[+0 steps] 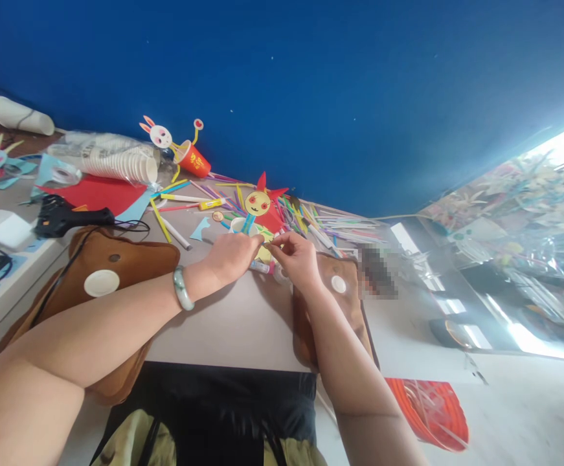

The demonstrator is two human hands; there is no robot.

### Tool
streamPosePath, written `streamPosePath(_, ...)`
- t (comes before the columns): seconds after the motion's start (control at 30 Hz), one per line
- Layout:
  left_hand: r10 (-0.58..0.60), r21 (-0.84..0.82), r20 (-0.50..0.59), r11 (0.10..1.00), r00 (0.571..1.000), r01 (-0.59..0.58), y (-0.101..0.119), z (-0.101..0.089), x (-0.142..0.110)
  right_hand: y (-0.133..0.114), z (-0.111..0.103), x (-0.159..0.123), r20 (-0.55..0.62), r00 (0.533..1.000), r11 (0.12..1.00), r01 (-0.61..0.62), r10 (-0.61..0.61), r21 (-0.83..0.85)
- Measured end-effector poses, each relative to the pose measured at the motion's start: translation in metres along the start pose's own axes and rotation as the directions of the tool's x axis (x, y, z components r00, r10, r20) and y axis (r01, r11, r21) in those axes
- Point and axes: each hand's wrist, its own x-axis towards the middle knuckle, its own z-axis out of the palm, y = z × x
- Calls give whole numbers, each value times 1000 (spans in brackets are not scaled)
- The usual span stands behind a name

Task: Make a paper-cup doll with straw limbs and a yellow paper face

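Note:
My left hand [233, 257], with a jade-like bangle on the wrist, has its fingers closed in a pinch near the middle of the table. My right hand [297, 257] meets it there, thumb and forefinger pinched together. What lies between the fingertips is too small to make out. Just beyond them is a yellow paper face [257, 203] with red pointed ears, above blue strips [248, 224] and a white paper cup [237, 226] partly hidden by my left hand. A small tube with a pink end [262, 266] lies beneath my hands.
A black glue gun [70, 219] and a power strip [7, 285] are at left. Brown pads [136, 259] lie under my forearms. Colored sticks [344, 226] spread along the blue wall [282, 97]. An orange cup with a rabbit face [194, 160] and stacked paper cups [121, 165] stand behind.

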Motion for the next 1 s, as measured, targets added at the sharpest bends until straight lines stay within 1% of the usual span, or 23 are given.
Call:
streamPosePath(0.33, -26, -15, 8, 1000, 1000, 26, 3, -2, -2, 4, 3, 3, -25, 1000, 998, 15, -14, 58)
streamPosePath(0.8, -10, 55, -14, 998, 1000, 11, 4, 1, 0, 2, 4, 4, -43, 998, 998, 39, -38, 41)
streamPosePath(1.0, -34, 28, -14, 999, 999, 34, 7, -1, -1, 2, 5, 5, -12, 1000, 991, 4, -2, 132)
